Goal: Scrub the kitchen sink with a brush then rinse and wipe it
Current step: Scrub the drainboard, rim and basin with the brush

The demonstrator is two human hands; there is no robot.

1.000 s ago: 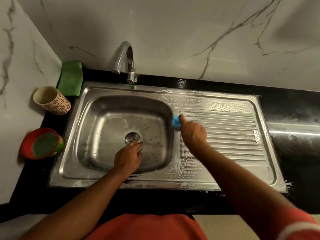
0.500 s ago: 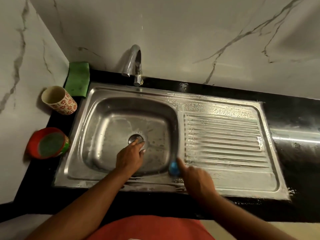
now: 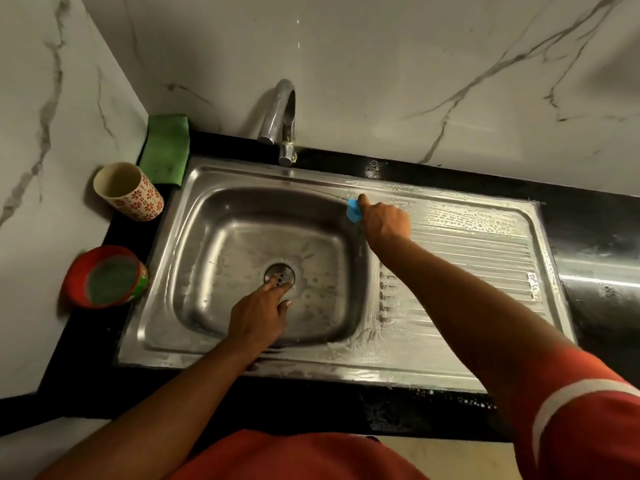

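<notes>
A steel sink (image 3: 207,237) with a drainboard (image 3: 467,258) on its right is set in a black counter. Soap foam covers the drainboard and the rim. My right hand (image 3: 386,221) grips a small blue brush (image 3: 353,211) against the back right corner of the basin rim. Only the brush's blue end shows past my fingers. My left hand (image 3: 258,315) hangs over the basin floor, fingers extended toward the drain (image 3: 280,274), holding nothing. The chrome tap (image 3: 282,119) stands at the back, with no water running.
A folded green cloth (image 3: 168,147) leans in the back left corner. A floral cup (image 3: 130,192) lies tilted on the counter left of the sink. In front of the cup sits a red tub (image 3: 107,277) with a green scrub pad inside. Marble walls close the back and left.
My right hand with the blue brush has swept from the front of the ridge between basin and drainboard to its back corner. The left hand stayed over the drain.
</notes>
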